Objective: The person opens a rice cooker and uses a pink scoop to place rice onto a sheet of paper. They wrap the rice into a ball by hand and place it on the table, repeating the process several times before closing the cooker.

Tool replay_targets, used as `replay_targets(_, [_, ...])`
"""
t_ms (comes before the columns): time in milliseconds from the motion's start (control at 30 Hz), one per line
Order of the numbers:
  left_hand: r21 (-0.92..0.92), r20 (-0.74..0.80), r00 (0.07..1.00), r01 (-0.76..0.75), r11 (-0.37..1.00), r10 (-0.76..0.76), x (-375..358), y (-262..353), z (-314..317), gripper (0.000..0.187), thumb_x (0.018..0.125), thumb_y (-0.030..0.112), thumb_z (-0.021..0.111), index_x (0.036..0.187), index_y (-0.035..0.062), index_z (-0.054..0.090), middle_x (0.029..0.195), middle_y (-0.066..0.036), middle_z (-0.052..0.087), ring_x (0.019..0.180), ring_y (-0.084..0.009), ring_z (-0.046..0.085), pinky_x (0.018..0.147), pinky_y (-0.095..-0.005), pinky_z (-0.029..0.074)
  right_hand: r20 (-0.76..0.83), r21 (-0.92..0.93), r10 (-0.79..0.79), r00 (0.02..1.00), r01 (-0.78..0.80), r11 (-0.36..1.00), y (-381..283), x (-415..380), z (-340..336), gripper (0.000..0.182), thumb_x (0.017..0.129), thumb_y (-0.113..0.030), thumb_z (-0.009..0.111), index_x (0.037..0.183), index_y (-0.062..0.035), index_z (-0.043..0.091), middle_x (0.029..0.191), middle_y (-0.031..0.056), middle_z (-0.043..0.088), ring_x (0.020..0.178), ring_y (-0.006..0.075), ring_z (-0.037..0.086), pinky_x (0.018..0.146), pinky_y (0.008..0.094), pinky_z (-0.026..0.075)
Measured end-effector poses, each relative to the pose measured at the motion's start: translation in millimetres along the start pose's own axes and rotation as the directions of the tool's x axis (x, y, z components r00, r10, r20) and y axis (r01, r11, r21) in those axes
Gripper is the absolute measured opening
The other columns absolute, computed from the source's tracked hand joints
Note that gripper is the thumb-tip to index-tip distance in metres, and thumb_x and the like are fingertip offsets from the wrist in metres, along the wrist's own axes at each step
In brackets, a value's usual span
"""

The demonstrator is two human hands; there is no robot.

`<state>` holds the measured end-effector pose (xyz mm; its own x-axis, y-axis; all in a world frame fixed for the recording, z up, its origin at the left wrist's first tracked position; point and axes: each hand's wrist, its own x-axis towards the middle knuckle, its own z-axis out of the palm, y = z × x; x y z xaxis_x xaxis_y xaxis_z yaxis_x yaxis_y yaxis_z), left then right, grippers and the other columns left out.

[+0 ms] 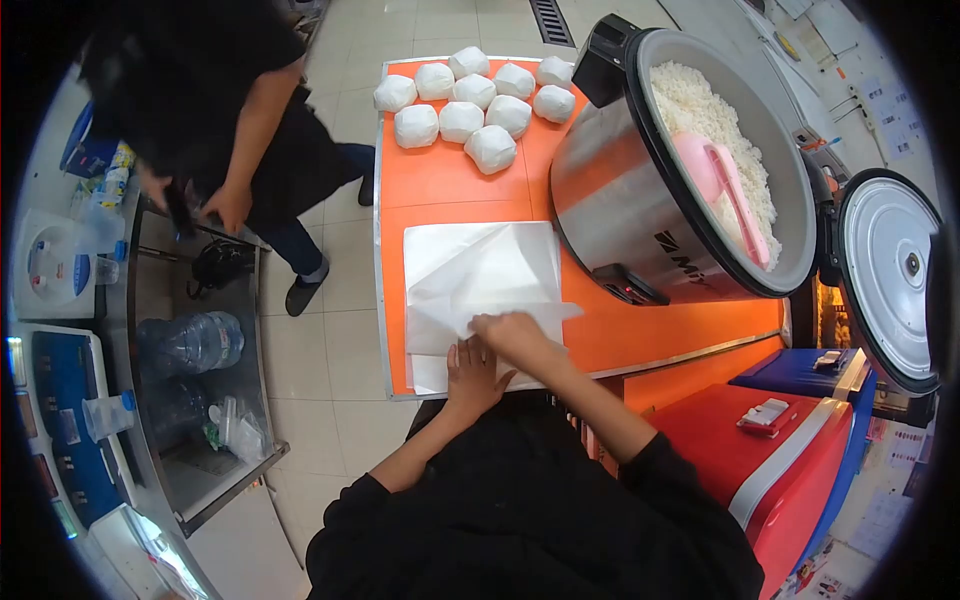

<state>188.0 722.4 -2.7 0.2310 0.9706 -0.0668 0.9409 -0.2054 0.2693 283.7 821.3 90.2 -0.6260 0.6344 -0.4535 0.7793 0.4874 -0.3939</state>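
Note:
A stack of white paper sheets lies on the orange table in front of me. My left hand rests with fingers spread on the near part of the stack. My right hand is closed on the top sheet, which is lifted and creased across the stack. Several white wrapped bundles sit at the table's far end. To the right stands a large steel rice cooker, open and full of white rice, with a pink scoop lying in it.
The cooker's lid hangs open at the right. A red cooler box and a blue one stand near my right side. Another person stands at the upper left by a metal shelf holding large water bottles.

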Motion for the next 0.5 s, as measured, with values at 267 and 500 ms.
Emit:
replay_targets(267, [-0.107,-0.611,0.740,-0.429,0.897,0.281,7.1,-69.8,-28.2,0.044,0.078,0.028,0.056,0.116,0.0064,0.050,0.115,-0.011,0.051,0.110,-0.0269,0.045,0.087,-0.0431,0.035,-0.654,0.229,0.065,0.754,0.115,0.966,-21.6,-12.0,84.0,0.047,0.081,-0.008,0.053,0.125,0.0050,0.039,0.130,0.0238,0.040,0.125,0.0364,0.035,0.099,0.0448,0.034])
replay_targets(500, [-0.206,0.211,0.978,0.040,0.978,0.004,87.5,-82.0,-80.7,0.048,0.083,0.035,0.055,0.120,0.0052,0.049,0.127,-0.012,0.047,0.116,-0.0289,0.043,0.088,-0.0437,0.036,-0.599,0.362,0.118,0.792,0.137,0.922,-25.6,-15.9,89.8,0.064,0.080,-0.006,0.053,0.136,0.0048,0.022,0.141,0.0224,0.024,0.132,0.0368,0.022,0.104,0.0482,0.024])
